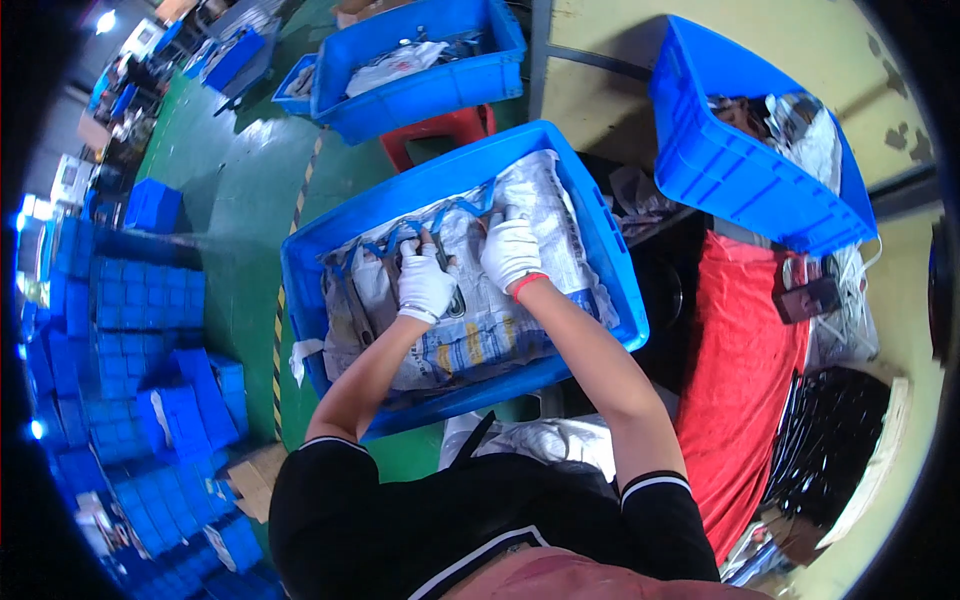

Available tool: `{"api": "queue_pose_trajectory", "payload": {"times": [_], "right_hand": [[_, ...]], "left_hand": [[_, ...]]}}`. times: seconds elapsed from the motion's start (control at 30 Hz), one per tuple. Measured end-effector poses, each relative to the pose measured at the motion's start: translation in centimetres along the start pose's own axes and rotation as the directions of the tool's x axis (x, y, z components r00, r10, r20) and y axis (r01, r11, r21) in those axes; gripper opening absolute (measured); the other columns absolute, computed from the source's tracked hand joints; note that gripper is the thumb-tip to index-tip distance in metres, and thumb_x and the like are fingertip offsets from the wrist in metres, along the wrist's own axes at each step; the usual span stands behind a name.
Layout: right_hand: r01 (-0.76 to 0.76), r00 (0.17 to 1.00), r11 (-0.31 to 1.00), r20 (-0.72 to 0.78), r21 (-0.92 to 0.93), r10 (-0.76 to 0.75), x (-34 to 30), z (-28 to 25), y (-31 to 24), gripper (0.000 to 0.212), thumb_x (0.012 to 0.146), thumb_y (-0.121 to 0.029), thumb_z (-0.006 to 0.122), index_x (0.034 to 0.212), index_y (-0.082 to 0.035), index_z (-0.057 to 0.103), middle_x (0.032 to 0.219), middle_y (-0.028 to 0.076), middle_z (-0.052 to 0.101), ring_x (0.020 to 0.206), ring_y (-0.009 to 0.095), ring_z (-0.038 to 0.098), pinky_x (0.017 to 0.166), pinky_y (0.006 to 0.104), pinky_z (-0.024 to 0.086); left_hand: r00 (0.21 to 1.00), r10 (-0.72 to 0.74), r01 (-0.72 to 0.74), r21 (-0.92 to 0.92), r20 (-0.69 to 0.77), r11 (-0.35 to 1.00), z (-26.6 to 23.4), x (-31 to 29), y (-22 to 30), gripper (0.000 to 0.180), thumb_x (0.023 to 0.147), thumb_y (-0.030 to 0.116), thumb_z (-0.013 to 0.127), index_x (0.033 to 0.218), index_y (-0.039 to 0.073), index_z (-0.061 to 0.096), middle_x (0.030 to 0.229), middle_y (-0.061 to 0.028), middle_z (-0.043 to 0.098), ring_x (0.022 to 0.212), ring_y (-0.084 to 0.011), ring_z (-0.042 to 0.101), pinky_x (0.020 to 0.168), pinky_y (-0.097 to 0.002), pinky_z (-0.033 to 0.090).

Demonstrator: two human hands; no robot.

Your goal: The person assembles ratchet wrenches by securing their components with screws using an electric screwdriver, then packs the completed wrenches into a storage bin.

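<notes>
In front of me a large blue plastic bin [610,262] stands tilted, lined with a printed white woven sack [535,190]. Along its far side runs a row of blue, angled narrow pieces [462,207], whose kind I cannot make out. My left hand [427,284], in a white glove with bare fingertips, is bent over the contents beside a dark elongated piece [457,300]; its thumb and fingers are around something partly hidden. Gloved likewise, my right hand [512,252] has its fingers curled down at the sack beside the blue pieces; what lies under them is hidden.
Beyond stands another blue bin [420,100] on a red stool [440,135]. A tilted blue bin [750,150] with sacking is at the right, above red cloth [740,320]. Stacked blue crates [150,300] fill the left, past a striped floor line [280,330].
</notes>
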State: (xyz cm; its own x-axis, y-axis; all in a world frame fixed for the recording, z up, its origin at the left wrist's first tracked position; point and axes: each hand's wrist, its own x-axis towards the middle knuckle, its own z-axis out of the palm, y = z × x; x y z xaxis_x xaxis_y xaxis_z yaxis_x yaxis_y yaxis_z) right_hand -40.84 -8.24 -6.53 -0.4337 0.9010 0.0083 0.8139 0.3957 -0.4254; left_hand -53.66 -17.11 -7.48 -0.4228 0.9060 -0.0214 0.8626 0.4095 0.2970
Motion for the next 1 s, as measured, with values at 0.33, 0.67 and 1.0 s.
{"api": "queue_pose_trajectory", "payload": {"times": [0.33,0.67,1.0], "right_hand": [[0.245,0.87,0.937,-0.483,0.25,-0.099,-17.6,-11.1,4.3,0.022,0.079,-0.021,0.057,0.091,-0.002,0.059,0.091,0.014,0.055,0.081,0.03,0.056,0.068,0.0402,0.045],[-0.909,0.27,0.415,-0.702,0.04,0.659,-58.1,-16.8,11.6,0.008,0.073,-0.011,0.054,0.074,-0.004,0.059,0.077,0.016,0.059,0.075,0.034,0.058,0.066,0.0434,0.048],[-0.641,-0.736,-0.752,-0.4,0.15,0.547,-93.6,-7.4,4.8,0.025,0.078,-0.025,0.058,0.088,-0.004,0.067,0.095,0.017,0.065,0.086,0.032,0.062,0.077,0.0416,0.049]], "left_hand": [[0.709,0.688,-0.687,0.071,-0.157,0.724,-0.9,0.2,3.2,0.077,0.071,0.04,0.07,0.135,0.01,0.039,0.131,-0.019,0.039,0.12,-0.036,0.038,0.101,-0.0433,0.032],[0.549,0.836,-0.781,0.371,0.021,0.503,3.6,5.0,3.9,0.05,0.089,0.048,0.047,0.114,0.007,0.059,0.128,-0.0195,0.047,0.114,-0.0364,0.047,0.096,-0.0443,0.037],[0.183,0.84,-0.733,0.499,-0.511,0.463,-0.8,1.5,8.5,0.055,0.085,0.04,0.058,0.113,-0.004,0.043,0.117,-0.0308,0.041,0.103,-0.0474,0.044,0.086,-0.0573,0.04]]}}
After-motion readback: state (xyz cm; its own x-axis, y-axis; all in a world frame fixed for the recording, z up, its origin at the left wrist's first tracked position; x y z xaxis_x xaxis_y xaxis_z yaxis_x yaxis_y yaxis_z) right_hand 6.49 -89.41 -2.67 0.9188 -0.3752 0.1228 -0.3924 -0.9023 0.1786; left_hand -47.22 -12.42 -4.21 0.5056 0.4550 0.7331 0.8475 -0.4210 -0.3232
